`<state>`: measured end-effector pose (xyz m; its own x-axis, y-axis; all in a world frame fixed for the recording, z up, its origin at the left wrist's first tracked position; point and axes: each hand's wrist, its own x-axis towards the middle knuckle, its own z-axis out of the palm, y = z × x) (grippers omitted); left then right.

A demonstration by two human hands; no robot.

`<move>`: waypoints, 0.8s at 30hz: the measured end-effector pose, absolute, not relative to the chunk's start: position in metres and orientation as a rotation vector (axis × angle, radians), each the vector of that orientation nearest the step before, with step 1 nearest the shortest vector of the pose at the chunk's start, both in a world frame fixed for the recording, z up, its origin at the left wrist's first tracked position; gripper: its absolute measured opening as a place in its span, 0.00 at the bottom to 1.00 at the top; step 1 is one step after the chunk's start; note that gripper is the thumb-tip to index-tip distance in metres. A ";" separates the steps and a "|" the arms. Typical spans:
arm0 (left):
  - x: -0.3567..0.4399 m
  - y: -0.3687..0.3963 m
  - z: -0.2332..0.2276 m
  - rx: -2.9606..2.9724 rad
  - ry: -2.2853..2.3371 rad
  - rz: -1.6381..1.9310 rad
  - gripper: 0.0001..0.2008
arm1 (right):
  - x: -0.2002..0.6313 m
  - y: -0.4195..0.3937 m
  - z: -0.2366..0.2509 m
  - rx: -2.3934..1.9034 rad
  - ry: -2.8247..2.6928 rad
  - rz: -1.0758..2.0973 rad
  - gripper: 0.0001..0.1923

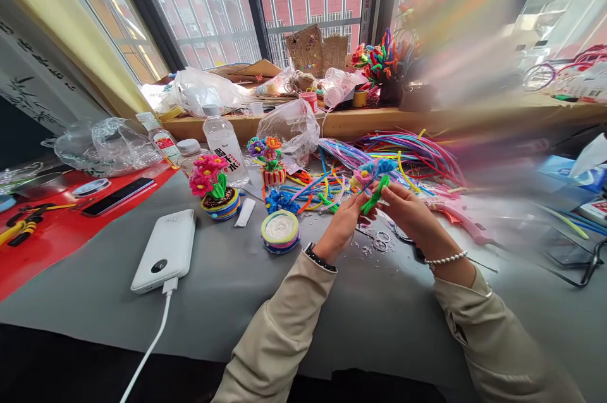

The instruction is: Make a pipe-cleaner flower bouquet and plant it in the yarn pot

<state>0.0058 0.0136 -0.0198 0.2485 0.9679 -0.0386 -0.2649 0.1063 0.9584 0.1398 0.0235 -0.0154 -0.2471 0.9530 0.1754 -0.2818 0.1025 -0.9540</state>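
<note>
Both hands hold a small pipe-cleaner flower bunch (374, 176) with a green stem and pink and blue blooms, just above the grey table mat (222, 289). My left hand (342, 224) pinches the lower stem from the left. My right hand (406, 210) grips the green stem from the right, a pearl bracelet on its wrist. A round striped pot with white filling (280, 229) sits left of my left hand. Small scissors (379, 241) lie under the hands.
Two finished flower pots (214, 190) (271, 161) stand behind, beside a water bottle (222, 138). Loose coloured pipe cleaners (408, 153) spread at the back. A white power bank (164, 250) with cable lies at left, a phone (117, 195) on the red mat. The right side is blurred.
</note>
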 end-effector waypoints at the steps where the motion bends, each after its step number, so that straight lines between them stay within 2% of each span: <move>1: 0.006 0.013 -0.019 1.063 0.855 1.091 0.16 | 0.139 0.023 -0.016 -0.757 -1.267 1.420 0.15; 8: 0.005 0.011 -0.015 1.116 0.733 0.961 0.18 | 0.144 0.020 -0.015 -0.638 -1.314 1.638 0.15; 14: 0.006 0.007 -0.015 1.154 0.687 0.872 0.21 | 0.142 0.021 -0.018 -0.695 -1.329 1.639 0.18; 19: 0.004 0.011 -0.016 1.228 0.818 0.905 0.18 | 0.143 0.023 -0.016 -0.796 -1.254 1.409 0.14; 24: -0.002 0.014 -0.014 1.267 0.911 1.196 0.14 | 0.145 0.023 -0.009 -0.889 -1.332 1.244 0.13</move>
<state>-0.0023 0.0144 -0.0136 0.1905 0.9749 0.1152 -0.1476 -0.0876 0.9852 0.1446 0.0229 -0.0093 -0.1643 0.9655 0.2021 -0.1357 0.1808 -0.9741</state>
